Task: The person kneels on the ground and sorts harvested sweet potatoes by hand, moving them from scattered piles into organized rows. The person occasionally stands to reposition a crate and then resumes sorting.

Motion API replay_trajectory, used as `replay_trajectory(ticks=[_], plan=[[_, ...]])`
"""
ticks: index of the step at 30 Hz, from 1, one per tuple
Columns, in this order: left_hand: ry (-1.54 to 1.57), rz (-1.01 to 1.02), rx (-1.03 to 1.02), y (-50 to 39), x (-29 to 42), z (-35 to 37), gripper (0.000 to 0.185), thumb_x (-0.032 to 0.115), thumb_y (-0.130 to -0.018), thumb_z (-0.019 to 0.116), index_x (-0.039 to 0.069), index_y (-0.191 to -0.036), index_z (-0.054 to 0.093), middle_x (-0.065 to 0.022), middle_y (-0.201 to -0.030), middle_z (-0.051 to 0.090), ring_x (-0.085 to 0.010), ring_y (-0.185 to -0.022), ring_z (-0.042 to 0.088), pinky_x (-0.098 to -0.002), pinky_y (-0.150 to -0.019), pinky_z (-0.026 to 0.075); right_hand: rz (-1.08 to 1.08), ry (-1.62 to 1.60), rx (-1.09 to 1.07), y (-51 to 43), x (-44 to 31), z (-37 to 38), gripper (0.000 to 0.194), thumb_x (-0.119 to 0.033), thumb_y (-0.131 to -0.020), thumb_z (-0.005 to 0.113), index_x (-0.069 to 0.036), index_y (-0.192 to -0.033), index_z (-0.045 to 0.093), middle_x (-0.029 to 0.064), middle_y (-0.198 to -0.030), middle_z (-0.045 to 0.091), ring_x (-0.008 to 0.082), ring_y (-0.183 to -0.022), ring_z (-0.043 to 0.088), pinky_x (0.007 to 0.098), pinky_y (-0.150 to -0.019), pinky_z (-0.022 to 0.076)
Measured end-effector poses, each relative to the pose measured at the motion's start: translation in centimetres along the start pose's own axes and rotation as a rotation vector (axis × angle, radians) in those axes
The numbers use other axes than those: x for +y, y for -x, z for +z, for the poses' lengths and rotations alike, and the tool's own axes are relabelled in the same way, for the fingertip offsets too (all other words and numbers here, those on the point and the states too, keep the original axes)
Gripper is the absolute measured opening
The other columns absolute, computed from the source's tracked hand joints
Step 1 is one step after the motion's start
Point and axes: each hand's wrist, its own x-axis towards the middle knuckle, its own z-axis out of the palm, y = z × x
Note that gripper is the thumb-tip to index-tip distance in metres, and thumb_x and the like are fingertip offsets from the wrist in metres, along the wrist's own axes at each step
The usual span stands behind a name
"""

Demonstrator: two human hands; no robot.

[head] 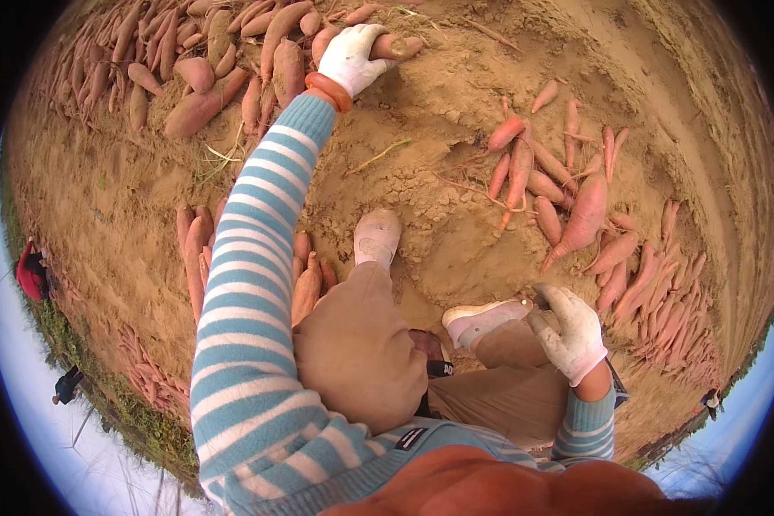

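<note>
My left hand [355, 59], in a white glove with an orange bangle at the wrist, reaches far forward and grips a sweet potato [389, 47] at the right edge of a large heap of sweet potatoes [287, 64]. A second one seems to lie against its tip; the hand hides part of both. My right hand [571, 337], in a soiled white glove, is held low beside my right shoe [484, 319], its fingers apart and nothing visible in them. Ahead of it lies a loose group of red sweet potatoes [584, 213], some with thin roots.
Sandy soil [426, 161] surrounds me. More sweet potatoes [306, 284] lie by my left leg, and a dense row [677, 309] runs off at the right. My left shoe [377, 237] stands between the piles. A person in red [31, 274] and others are far off.
</note>
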Motion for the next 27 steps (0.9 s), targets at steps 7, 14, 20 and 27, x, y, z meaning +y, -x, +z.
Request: replay_trajectory(ticks=[7, 14, 20, 27], plan=[[1.662, -0.540, 0.033, 1.9, 6.7, 0.5, 0.060, 0.044, -0.108, 0.056, -0.003, -0.144, 0.048, -0.0191, -0.135, 0.063, -0.0328, -0.122, 0.062, -0.0437, -0.107, 0.052, -0.001, -0.006, -0.009, 0.2, -0.2, 0.2, 0.041, -0.018, -0.086, 0.074, -0.003, -0.124, 0.064, 0.0185, -0.106, 0.070, 0.0392, -0.100, 0.067, 0.0461, -0.087, 0.0542], [2.150, -0.787, -0.027, 4.4, 8.4, 3.8, 0.067, 0.045, -0.111, 0.045, 0.000, -0.158, 0.030, -0.0247, -0.151, 0.047, -0.0415, -0.138, 0.049, -0.0578, -0.116, 0.043, 0.002, 0.009, -0.016, 0.6, -0.1, 0.1, 0.043, -0.019, -0.087, 0.073, -0.003, -0.126, 0.064, 0.0178, -0.108, 0.070, 0.0390, -0.102, 0.066, 0.0463, -0.088, 0.0540], [1.931, -0.817, -0.336, 5.0, 13.7, 6.0, 0.073, 0.040, -0.109, 0.053, 0.004, -0.163, 0.022, -0.0172, -0.169, 0.025, -0.0309, -0.153, 0.032, -0.0463, -0.125, 0.032, 0.000, 0.008, -0.007, 0.3, -0.2, -0.2, 0.042, -0.018, -0.087, 0.073, -0.004, -0.126, 0.064, 0.0168, -0.107, 0.070, 0.0371, -0.101, 0.067, 0.0458, -0.087, 0.0544], [-0.229, -0.178, 0.133, 1.1, 2.5, 4.6, 0.060, 0.021, -0.088, 0.068, 0.008, -0.145, 0.054, -0.0205, -0.141, 0.058, -0.0382, -0.129, 0.056, -0.0515, -0.108, 0.044, 0.001, -0.010, 0.004, 0.3, 0.1, -0.2, 0.042, -0.017, -0.086, 0.074, -0.004, -0.125, 0.064, 0.0170, -0.106, 0.070, 0.0370, -0.099, 0.068, 0.0450, -0.086, 0.0551]])
